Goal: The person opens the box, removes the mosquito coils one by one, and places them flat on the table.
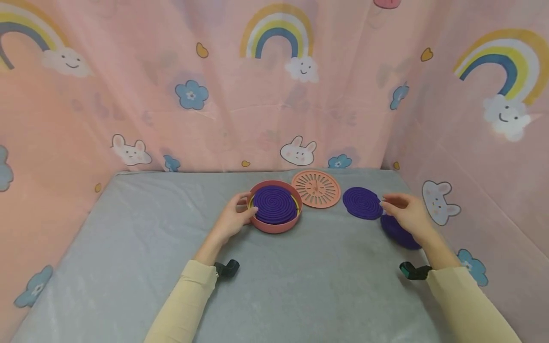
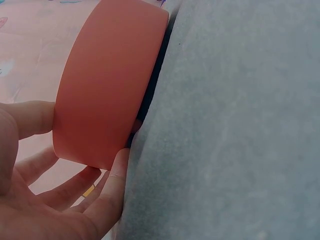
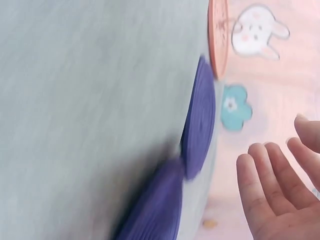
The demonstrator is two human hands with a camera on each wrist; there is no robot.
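Note:
A round pink mosquito coil box (image 1: 276,229) stands near the back of the table, with a purple mosquito coil (image 1: 274,205) lying inside. My left hand (image 1: 235,216) grips the box's left side, thumb at the rim; the left wrist view shows fingers against the box wall (image 2: 107,80). Over to the right, my right hand (image 1: 407,216) hovers with relaxed fingers above a second purple coil (image 1: 398,233), partly hidden beneath it. Another coil (image 1: 361,203) lies flat just left of that hand. In the right wrist view the fingers (image 3: 257,200) hold nothing.
A pink slotted lid (image 1: 316,193) lies beside the box, between it and the loose coils. Grey cloth (image 1: 291,286) covers the table. Pink printed curtains (image 1: 240,128) stand along the back and both sides.

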